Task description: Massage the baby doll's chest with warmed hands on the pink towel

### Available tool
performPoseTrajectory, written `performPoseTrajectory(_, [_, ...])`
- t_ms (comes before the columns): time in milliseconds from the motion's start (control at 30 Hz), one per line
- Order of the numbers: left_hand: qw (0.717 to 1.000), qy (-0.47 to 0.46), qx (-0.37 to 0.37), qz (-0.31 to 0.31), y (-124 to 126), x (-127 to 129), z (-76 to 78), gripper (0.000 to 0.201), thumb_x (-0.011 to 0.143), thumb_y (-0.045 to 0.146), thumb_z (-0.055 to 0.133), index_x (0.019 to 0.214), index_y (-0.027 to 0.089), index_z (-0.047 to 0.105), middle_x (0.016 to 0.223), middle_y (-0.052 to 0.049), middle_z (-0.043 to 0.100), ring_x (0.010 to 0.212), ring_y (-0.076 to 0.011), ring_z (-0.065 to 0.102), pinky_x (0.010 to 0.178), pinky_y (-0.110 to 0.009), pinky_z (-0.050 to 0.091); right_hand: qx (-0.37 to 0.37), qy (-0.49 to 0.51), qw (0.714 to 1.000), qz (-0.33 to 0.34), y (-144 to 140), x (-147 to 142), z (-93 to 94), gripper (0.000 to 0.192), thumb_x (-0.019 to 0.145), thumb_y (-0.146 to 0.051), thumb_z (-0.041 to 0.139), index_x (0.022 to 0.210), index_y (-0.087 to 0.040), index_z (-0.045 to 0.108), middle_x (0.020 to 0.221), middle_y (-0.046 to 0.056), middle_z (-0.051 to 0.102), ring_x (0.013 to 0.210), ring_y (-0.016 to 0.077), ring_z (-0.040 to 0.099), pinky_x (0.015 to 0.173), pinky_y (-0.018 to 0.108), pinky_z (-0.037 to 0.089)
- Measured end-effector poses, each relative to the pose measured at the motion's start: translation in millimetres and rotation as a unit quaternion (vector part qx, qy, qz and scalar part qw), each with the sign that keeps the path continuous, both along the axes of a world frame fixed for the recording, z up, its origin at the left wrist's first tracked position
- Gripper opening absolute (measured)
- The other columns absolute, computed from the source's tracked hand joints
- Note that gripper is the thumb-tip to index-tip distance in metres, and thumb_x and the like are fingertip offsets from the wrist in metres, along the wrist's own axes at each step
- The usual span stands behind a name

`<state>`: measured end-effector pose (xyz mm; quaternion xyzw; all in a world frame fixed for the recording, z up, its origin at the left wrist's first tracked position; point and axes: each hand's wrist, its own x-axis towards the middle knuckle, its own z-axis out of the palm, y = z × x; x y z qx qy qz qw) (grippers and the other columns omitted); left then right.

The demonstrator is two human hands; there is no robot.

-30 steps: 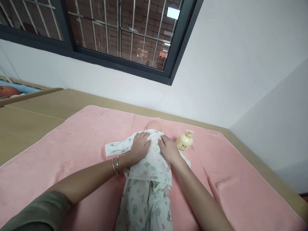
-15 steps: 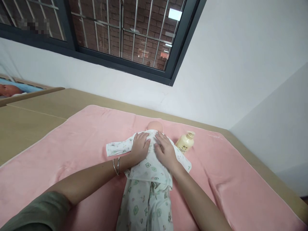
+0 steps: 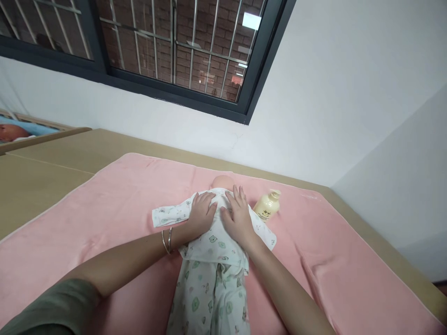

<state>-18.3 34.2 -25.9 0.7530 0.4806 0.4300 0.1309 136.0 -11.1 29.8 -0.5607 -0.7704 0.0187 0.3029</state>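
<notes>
A baby doll [image 3: 218, 242] in a white top and trousers with a green animal print lies stretched out, its smooth head [image 3: 223, 181] pointing away from me. My left hand [image 3: 202, 214] rests flat on the left of its upper body near the shoulder, fingers extended, a silver bangle at the wrist. On the right of the upper body lies my right hand [image 3: 238, 217], its fingers spread and a few of them slightly raised. Which way the doll faces cannot be made out. One sleeve [image 3: 170, 215] stretches out to the left, the other to the right.
Beneath the doll spreads a pink blanket [image 3: 122, 200] on a wooden surface [image 3: 52, 172]. A pale yellow pump bottle [image 3: 267, 206] leans beside the right sleeve. Behind are a white wall and a barred window [image 3: 181, 46]. Far left, another doll [image 3: 14, 132] lies in a blue-lined crib.
The fingers of my right hand have spread and lifted a little towards the doll's head. My left hand stays in place on the doll. The view has shifted slightly.
</notes>
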Motion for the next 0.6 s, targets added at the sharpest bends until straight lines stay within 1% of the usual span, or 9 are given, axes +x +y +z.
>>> performPoseTrajectory(100, [1.000, 0.008, 0.002, -0.008, 0.5, -1.0, -0.3, 0.040, 0.099, 0.033, 0.032, 0.126, 0.019, 0.057, 0.134, -0.010, 0.063, 0.129, -0.0242, 0.052, 0.121, -0.052, 0.023, -0.001, -0.010, 1.000, -0.006, 1.1, -0.2, -2.0, 0.051, 0.097, -0.032, 0.045, 0.146, -0.016, 0.048, 0.164, 0.012, 0.022, 0.155, 0.0286, 0.007, 0.123, 0.056, 0.016])
performPoseTrajectory(200, [1.000, 0.012, 0.002, -0.014, 1.6, -2.3, -0.1, 0.041, 0.099, 0.034, 0.031, 0.127, 0.019, 0.057, 0.135, -0.011, 0.062, 0.130, -0.0242, 0.052, 0.121, -0.052, 0.023, -0.056, -0.047, 0.997, 0.017, 3.3, -0.4, -4.0, 0.047, 0.099, -0.030, 0.040, 0.144, -0.017, 0.050, 0.160, 0.013, 0.033, 0.152, 0.0296, 0.020, 0.122, 0.057, 0.018])
performPoseTrajectory(267, [1.000, 0.018, -0.001, -0.015, -0.4, -3.3, 1.0, 0.041, 0.100, 0.034, 0.031, 0.129, 0.019, 0.056, 0.136, -0.011, 0.062, 0.131, -0.0242, 0.051, 0.121, -0.053, 0.023, -0.086, -0.071, 0.993, 0.043, 2.5, 0.9, -0.3, 0.046, 0.101, -0.029, 0.037, 0.143, -0.018, 0.052, 0.157, 0.013, 0.037, 0.150, 0.0288, 0.028, 0.121, 0.056, 0.021])
performPoseTrajectory(300, [1.000, 0.023, -0.002, -0.014, -3.1, -3.9, 1.7, 0.042, 0.100, 0.034, 0.031, 0.130, 0.020, 0.056, 0.137, -0.011, 0.061, 0.132, -0.0246, 0.050, 0.121, -0.054, 0.022, -0.086, -0.078, 0.992, 0.051, 0.8, 2.1, 4.1, 0.045, 0.101, -0.029, 0.037, 0.141, -0.018, 0.053, 0.157, 0.013, 0.038, 0.149, 0.0283, 0.029, 0.121, 0.054, 0.023])
performPoseTrajectory(400, [0.998, 0.050, 0.012, -0.035, -19.1, -5.3, 4.1, 0.043, 0.099, 0.034, 0.033, 0.135, 0.020, 0.053, 0.143, -0.011, 0.056, 0.138, -0.0264, 0.045, 0.122, -0.058, 0.018, -0.044, -0.082, 0.994, 0.050, -11.1, 8.8, 27.6, 0.043, 0.099, -0.026, 0.041, 0.137, -0.017, 0.058, 0.158, 0.013, 0.036, 0.149, 0.0271, 0.030, 0.122, 0.050, 0.025])
performPoseTrajectory(467, [0.994, 0.074, 0.029, -0.075, -34.2, -5.3, 5.6, 0.045, 0.100, 0.035, 0.033, 0.138, 0.020, 0.051, 0.149, -0.012, 0.051, 0.143, -0.0272, 0.038, 0.123, -0.060, 0.014, -0.023, -0.085, 0.995, 0.039, -24.0, 16.5, 49.4, 0.044, 0.099, -0.026, 0.040, 0.139, -0.018, 0.056, 0.158, 0.011, 0.036, 0.148, 0.0264, 0.032, 0.122, 0.050, 0.024])
performPoseTrajectory(533, [0.987, 0.093, 0.040, -0.123, -49.1, -3.6, 7.5, 0.047, 0.100, 0.037, 0.034, 0.141, 0.019, 0.050, 0.153, -0.012, 0.047, 0.148, -0.0275, 0.032, 0.124, -0.060, 0.011, -0.038, -0.100, 0.994, 0.035, -38.7, 27.8, 71.7, 0.047, 0.100, -0.029, 0.040, 0.145, -0.022, 0.051, 0.159, 0.009, 0.035, 0.147, 0.0257, 0.034, 0.122, 0.050, 0.024])
performPoseTrajectory(600, [0.982, 0.098, 0.042, -0.158, -60.9, 0.2, 10.9, 0.048, 0.100, 0.038, 0.035, 0.143, 0.019, 0.049, 0.154, -0.011, 0.045, 0.150, -0.0279, 0.028, 0.125, -0.059, 0.012, -0.082, -0.119, 0.989, 0.029, -52.2, 43.1, 90.5, 0.050, 0.100, -0.034, 0.041, 0.149, -0.024, 0.045, 0.160, 0.007, 0.033, 0.149, 0.0267, 0.031, 0.122, 0.050, 0.025])
